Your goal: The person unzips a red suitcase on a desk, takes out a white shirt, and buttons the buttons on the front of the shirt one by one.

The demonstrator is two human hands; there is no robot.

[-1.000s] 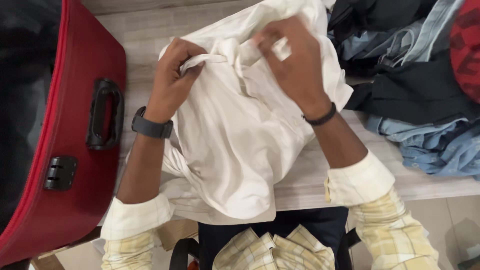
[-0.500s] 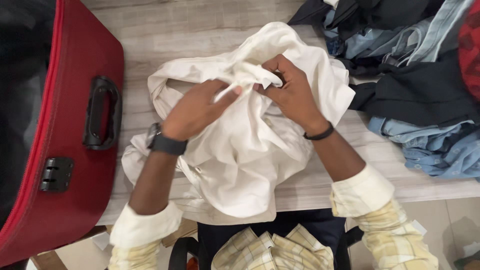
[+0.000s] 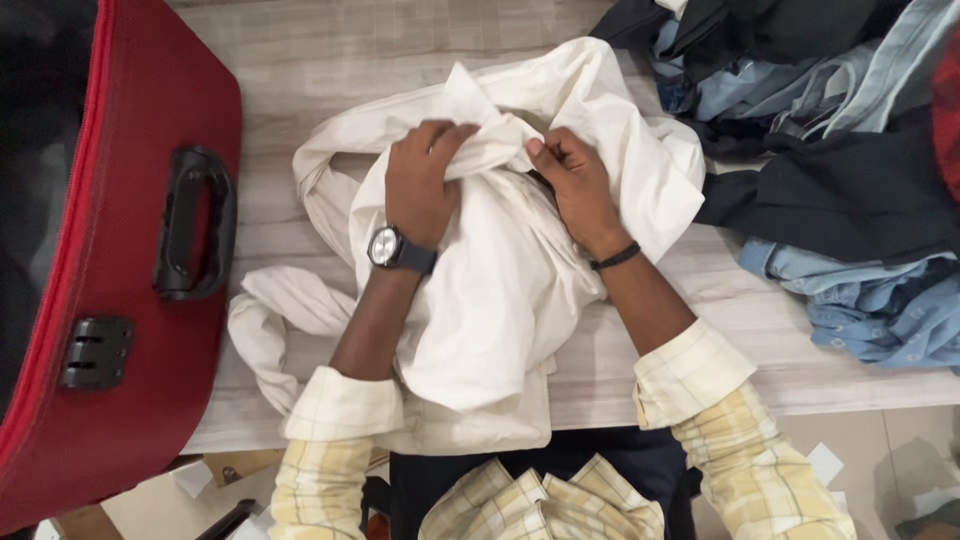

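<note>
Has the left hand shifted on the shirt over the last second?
Yes. The left hand has moved right, away from the red suitcase, toward the right hand on the white shirt.

The red suitcase [image 3: 110, 330] is running off the frame's left edge, its inside lying dark. The clothes pile [image 3: 830, 150] is getting cropped at upper right. White shirt [image 3: 500, 300] folds are burying the left hand [image 3: 420, 185] fingertips.

A pale grey wood-grain desk [image 3: 320, 60] carries a crumpled white cotton shirt [image 3: 500, 300], a red fabric suitcase [image 3: 130, 330] and a heap of dark and denim clothes [image 3: 830, 170].
</note>
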